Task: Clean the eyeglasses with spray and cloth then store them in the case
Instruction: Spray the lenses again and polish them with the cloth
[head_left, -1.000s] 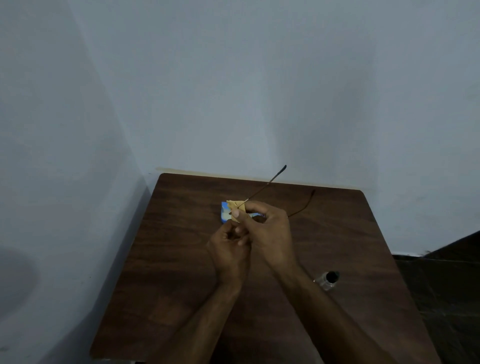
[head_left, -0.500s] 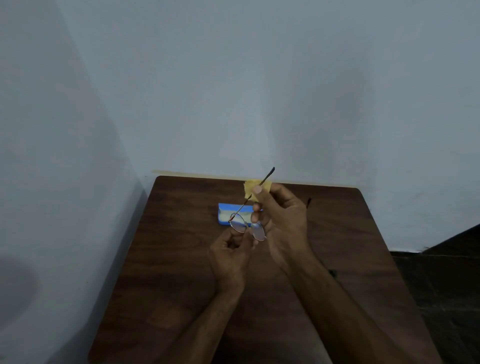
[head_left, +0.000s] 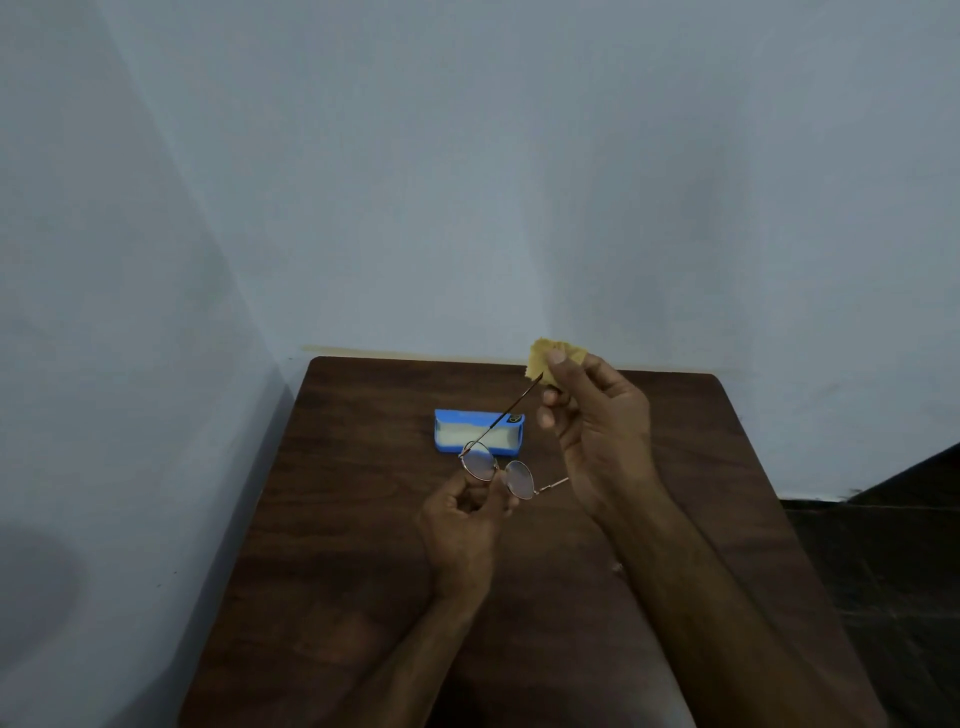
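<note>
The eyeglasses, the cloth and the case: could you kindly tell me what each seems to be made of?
The eyeglasses: thin metal wire, probably, with a coppery sheen; clear lenses, glass or plastic unclear. The cloth: soft yellow fabric, matte, crumpling in folds, likely microfibre. The case: blue shell, seemingly plastic or faux leather, smooth; pale lining inside, perhaps felt.

Plain room corner, bare pale walls (head_left: 467, 182), dark wooden table (head_left: 363, 519)

Thin metal-framed eyeglasses (head_left: 497, 470), soft yellow cloth (head_left: 545, 356), blue plastic-looking case (head_left: 478, 430), dark wood-grain table (head_left: 363, 519).
</note>
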